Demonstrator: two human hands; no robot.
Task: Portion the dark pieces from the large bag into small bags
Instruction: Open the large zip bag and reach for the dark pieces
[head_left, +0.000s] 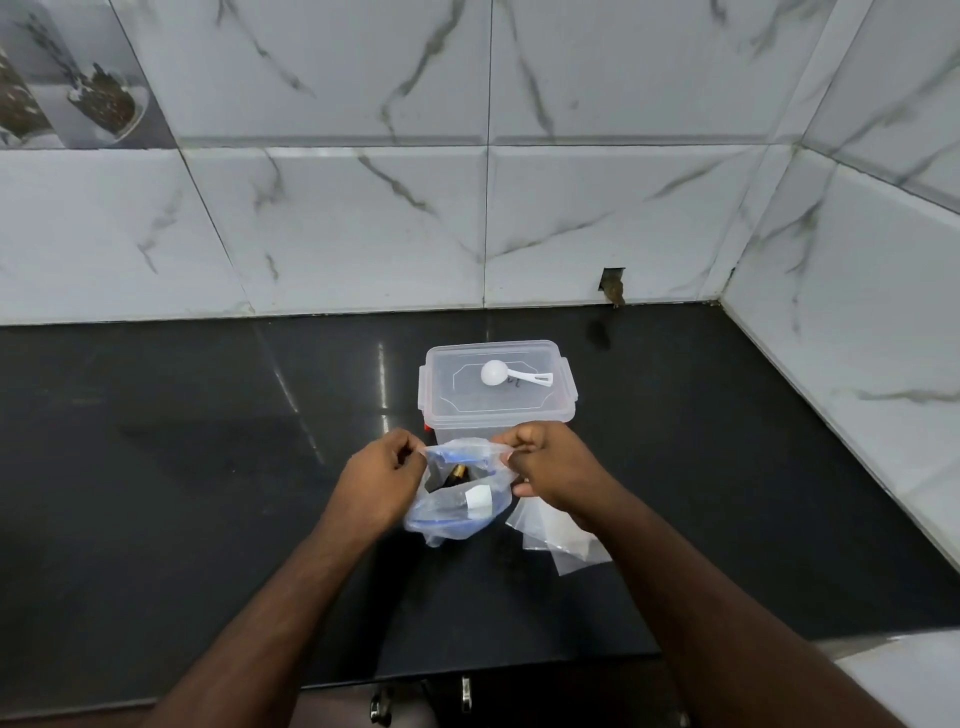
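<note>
A clear plastic bag with blue trim (457, 506) stands on the black counter, its mouth held apart. My left hand (382, 480) pinches the left edge of the mouth and my right hand (553, 470) pinches the right edge. Dark pieces (457, 475) and a white label show inside the bag. Several flat small clear bags (563, 540) lie on the counter just right of it, partly under my right wrist.
A clear lidded plastic box (493, 389) stands right behind the bag, with a white measuring scoop (506, 375) lying on its lid. Marble-look tiled walls close off the back and right. The black counter (182, 441) ends at a front edge near my forearms.
</note>
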